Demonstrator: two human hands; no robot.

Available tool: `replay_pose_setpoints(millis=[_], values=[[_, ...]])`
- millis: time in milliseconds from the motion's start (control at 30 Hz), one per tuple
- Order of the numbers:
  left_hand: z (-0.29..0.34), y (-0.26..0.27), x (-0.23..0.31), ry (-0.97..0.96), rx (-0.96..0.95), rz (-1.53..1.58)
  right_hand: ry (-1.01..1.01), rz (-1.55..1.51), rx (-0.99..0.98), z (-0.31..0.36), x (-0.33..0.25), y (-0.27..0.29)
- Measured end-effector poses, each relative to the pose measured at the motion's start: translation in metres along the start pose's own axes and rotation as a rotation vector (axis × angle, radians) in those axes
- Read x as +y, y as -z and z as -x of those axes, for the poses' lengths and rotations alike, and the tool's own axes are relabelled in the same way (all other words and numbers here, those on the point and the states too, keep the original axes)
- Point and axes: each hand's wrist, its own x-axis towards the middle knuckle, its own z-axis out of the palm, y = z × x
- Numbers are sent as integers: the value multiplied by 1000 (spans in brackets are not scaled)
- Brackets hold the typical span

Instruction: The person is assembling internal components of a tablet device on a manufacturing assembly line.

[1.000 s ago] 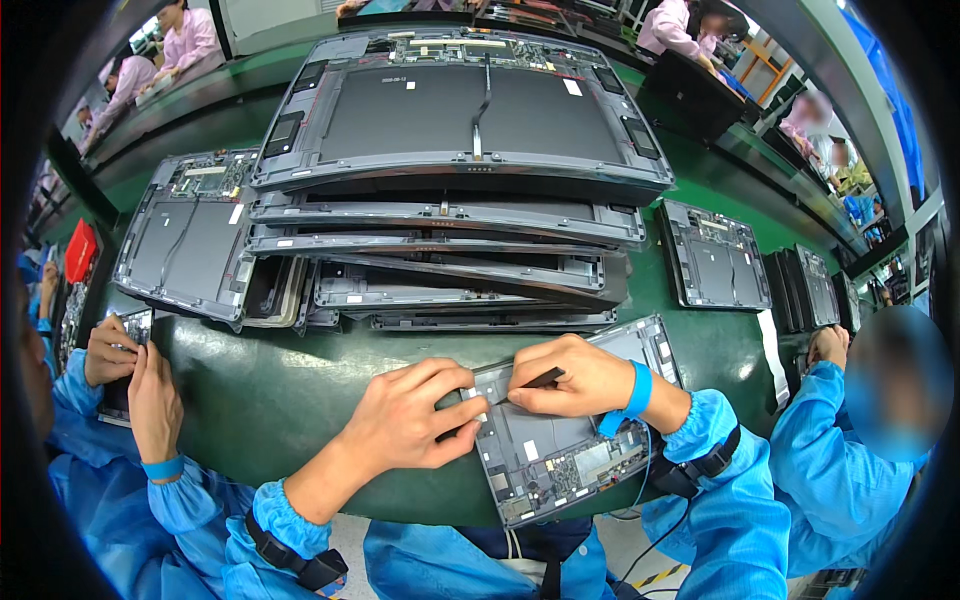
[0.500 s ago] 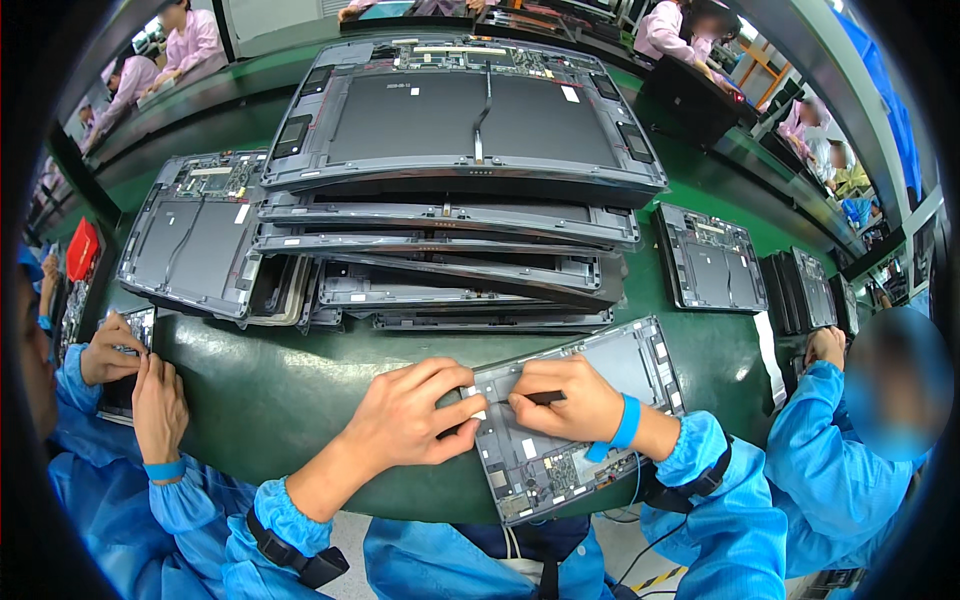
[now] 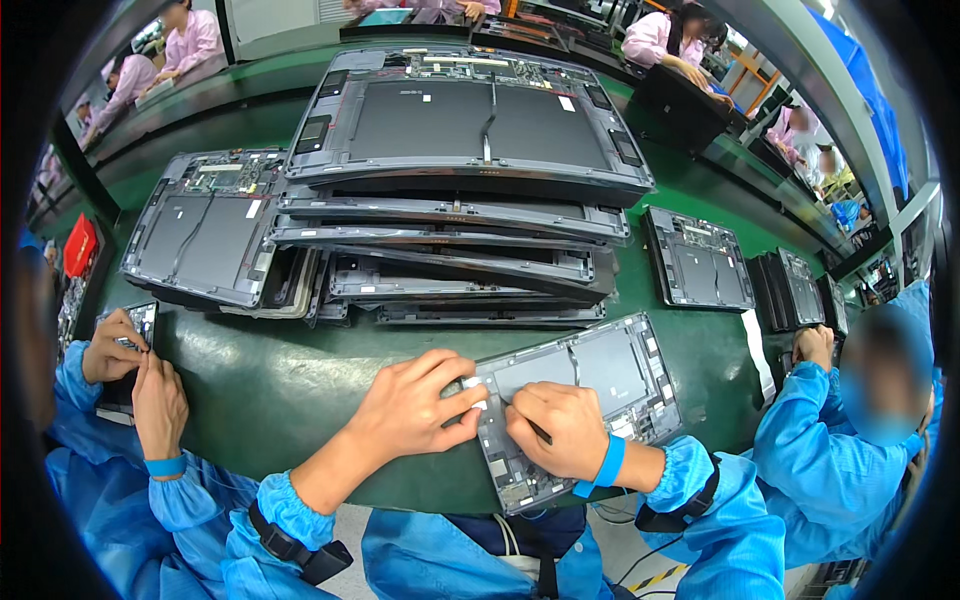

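An opened tablet housing [image 3: 625, 375] lies at a slant on the table in front of me, its grey battery, dark cable and circuit board exposed. At its left edge my left hand [image 3: 415, 405] is closed, thumb and fingers pinching a small white piece [image 3: 478, 393]. My right hand [image 3: 560, 430] rests over the middle of the housing, curled around a slim black tool [image 3: 540, 432]. What kind of tool it is cannot be made out, since my fingers cover most of it. My right wrist wears a blue band [image 3: 611, 462].
A tall, uneven stack of opened housings [image 3: 465, 215] stands beyond my hands. More housings lie at left [image 3: 205, 235] and right [image 3: 700, 260]. Co-workers in blue sit close on both sides; the left one's hands [image 3: 160, 400] work on a device. A white strip [image 3: 758, 350] hangs at right.
My right hand has come nearer to me over the housing and the black tool has tilted, uncovering the cable and battery. My left hand keeps its pinch at the edge.
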Motion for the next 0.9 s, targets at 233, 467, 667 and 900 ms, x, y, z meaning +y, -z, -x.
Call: replay_pose_setpoints(millis=[233, 467, 667, 900], values=[[1, -1, 1, 3, -10, -12, -53, 9, -5, 7, -2, -2], [2, 0, -1, -13, -23, -30, -40, 14, -16, 12, -5, 2], [4, -2, -2, -12, -37, -35, -33, 2, -57, 21, -6, 5], [1, 0, 0, -16, -27, -53, -35, -3, -63, 27, -12, 7]])
